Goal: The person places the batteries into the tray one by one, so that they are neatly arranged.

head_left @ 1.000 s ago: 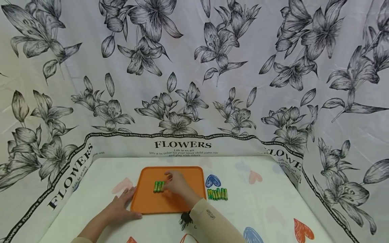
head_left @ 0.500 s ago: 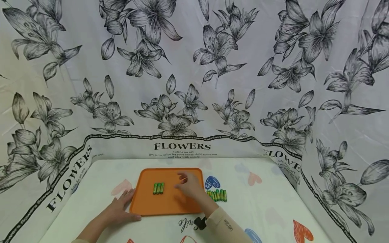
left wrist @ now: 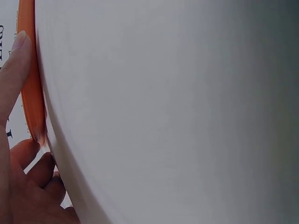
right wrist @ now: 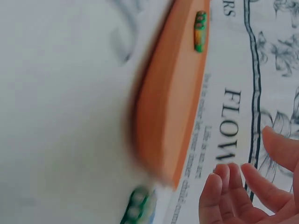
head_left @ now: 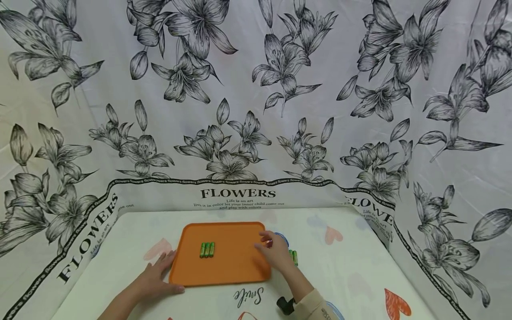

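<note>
Three green batteries (head_left: 207, 250) stand side by side in the left half of an orange tray (head_left: 236, 258). My left hand (head_left: 154, 280) rests at the tray's near left corner, fingers along the left edge and thumb at the near edge; the left wrist view shows the thumb (left wrist: 17, 63) lying along the tray wall. Over the tray's right edge hovers my right hand (head_left: 278, 258), holding nothing, its fingers loosely bent. More green batteries (head_left: 294, 258) lie on the cloth to the right of the tray, most of them hidden behind that hand.
A white cloth with printed hearts, such as a red heart (head_left: 397, 303), covers the table. Flower-printed curtain (head_left: 236, 133) encloses the back and sides. A small black device (head_left: 285, 306) sits at the right sleeve.
My right hand has drawn away from the three batteries and moved right across the tray to its right edge, now covering most of the outer batteries. The left hand stays at the tray.
</note>
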`<state>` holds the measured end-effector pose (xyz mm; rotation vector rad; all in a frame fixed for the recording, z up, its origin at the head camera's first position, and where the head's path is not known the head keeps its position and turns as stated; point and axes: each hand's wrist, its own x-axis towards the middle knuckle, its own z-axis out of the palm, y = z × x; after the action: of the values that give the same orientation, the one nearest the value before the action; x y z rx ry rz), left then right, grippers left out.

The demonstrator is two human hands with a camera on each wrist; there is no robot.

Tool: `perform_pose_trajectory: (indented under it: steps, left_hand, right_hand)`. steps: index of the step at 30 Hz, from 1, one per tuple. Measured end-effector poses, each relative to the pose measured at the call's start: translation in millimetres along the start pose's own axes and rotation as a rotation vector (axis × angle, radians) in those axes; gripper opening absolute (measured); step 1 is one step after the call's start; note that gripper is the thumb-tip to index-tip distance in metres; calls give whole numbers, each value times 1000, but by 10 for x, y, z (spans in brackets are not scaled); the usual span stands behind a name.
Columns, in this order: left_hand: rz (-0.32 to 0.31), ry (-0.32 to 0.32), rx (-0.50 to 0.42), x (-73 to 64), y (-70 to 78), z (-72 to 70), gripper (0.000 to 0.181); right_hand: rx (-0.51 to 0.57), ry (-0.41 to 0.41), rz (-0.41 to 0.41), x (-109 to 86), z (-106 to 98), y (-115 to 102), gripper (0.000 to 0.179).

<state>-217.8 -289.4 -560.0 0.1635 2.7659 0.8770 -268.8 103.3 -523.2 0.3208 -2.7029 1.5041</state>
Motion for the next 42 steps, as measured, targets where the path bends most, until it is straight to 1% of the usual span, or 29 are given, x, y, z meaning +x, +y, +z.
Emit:
perform_pose_trajectory:
  steps: [8, 13, 15, 18, 20, 23, 26, 30, 34, 38, 42]
  left_hand:
    - [-22, 10, 0, -32, -9, -15, 125]
    - [-5, 24, 11, -58, -48, -36, 124]
    - [0, 23, 13, -61, -57, -46, 123]
    - [-9, 15, 1, -65, -53, -60, 123]
    - [-14, 10, -9, -71, -41, -68, 123]
    - [-6, 9, -17, -91, -14, -78, 122]
    - [6, 11, -21, -99, 0, -81, 120]
    - [6, 4, -27, -75, -15, -66, 120]
    - [8, 4, -31, -41, -27, -43, 120]
    - [-7, 5, -26, -26, -16, -28, 121]
    - [-20, -3, -34, -17, 19, 11, 123]
  right_hand:
    - [-39, 69, 15, -127, -301, 232, 45]
    - [-62, 111, 32, -181, -462, 351, 47]
    - [-65, 113, 64, -196, -520, 392, 49]
    - [-82, 93, 115, -202, -593, 458, 55]
    - [-101, 63, 158, -205, -630, 509, 61]
    - [-153, 17, 191, -218, -675, 581, 71]
    - [-177, -28, 216, -230, -694, 663, 76]
    - [-203, -58, 236, -223, -695, 742, 73]
    - [-238, -52, 233, -195, -690, 777, 65]
    - [-275, -53, 216, -198, -691, 780, 56]
    - [-290, -45, 225, -243, -738, 770, 54]
